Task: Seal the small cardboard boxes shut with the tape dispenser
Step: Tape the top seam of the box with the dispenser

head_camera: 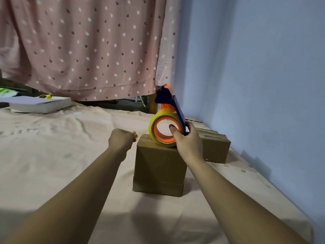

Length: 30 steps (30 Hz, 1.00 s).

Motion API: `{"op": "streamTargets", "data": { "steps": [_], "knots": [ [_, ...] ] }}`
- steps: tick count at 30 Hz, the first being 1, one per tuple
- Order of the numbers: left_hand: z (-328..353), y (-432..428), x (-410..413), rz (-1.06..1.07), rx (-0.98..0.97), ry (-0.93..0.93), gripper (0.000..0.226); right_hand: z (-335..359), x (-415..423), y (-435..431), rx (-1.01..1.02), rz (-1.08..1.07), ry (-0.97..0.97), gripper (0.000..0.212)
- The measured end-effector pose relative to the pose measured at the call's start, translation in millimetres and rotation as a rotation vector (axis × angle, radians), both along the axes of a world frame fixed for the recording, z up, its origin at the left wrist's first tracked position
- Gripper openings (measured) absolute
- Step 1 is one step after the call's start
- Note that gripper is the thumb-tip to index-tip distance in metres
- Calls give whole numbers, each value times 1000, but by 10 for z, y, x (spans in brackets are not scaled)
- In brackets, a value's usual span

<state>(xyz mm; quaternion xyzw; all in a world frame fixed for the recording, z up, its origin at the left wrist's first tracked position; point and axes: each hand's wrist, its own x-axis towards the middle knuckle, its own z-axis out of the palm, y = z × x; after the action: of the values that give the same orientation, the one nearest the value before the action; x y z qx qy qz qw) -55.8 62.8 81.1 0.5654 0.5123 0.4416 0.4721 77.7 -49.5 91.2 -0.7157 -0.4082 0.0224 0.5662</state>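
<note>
A small cardboard box (158,166) stands on the bed (61,147), right of the middle of the pink sheet, its top flaps folded down with a slit showing between them. The tape dispenser (176,107) sits on the top of this box toward its far right corner, the yellow roll on its orange hub touching the cardboard and the blue frame rising up and away toward the far side. The right hand (189,140) grips the dispenser from the near right: the thumb hooks into the open centre of the roll and the fingers wrap round the blue frame behind it. The left hand (121,140) hovers just left of the box's top left edge, fingers curled into a loose fist with nothing visible in it. More cardboard boxes (215,148) lie in a row just behind and right of the first, close to the blue wall (255,76). At the far left a white stack of paper (40,104) rests on the bed with a small yellow object (45,96) on it. A pink dotted curtain (88,50) hangs across the far side.
</note>
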Motion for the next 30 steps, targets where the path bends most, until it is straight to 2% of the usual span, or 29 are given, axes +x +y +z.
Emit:
{"op": "streamTargets", "data": {
  "steps": [5,12,16,18,20,22,24,26,28,30],
  "knots": [
    [-112,-33,29,-47,-46,6,29,-35,-49,-6,-17,-14,-62,66],
    [-156,-98,58,-45,82,105,28,-43,-80,-11,-10,-42,-109,68],
    [-170,-153,-2,-99,-142,-22,37,-40,-69,26,-44,-85,-124,62],
    [-224,-169,-29,-122,-169,-23,34,-43,-58,33,-58,-103,-136,59],
    [-255,-156,-28,-103,-75,42,14,-46,-54,38,-67,-115,-147,58],
    [-218,-190,-18,29,72,40,32,-51,-57,43,-75,-125,-154,58],
    [-119,-282,-18,110,226,-44,32,-55,-58,50,-71,-131,-156,58],
    [-58,-400,28,-11,348,-33,40,-54,-54,53,-62,-135,-156,57],
    [-100,-498,78,-187,444,178,59,-58,-49,50,-58,-138,-155,56],
    [-205,-521,89,-244,574,417,80,-70,-46,47,-54,-130,-153,56]
  ]
}}
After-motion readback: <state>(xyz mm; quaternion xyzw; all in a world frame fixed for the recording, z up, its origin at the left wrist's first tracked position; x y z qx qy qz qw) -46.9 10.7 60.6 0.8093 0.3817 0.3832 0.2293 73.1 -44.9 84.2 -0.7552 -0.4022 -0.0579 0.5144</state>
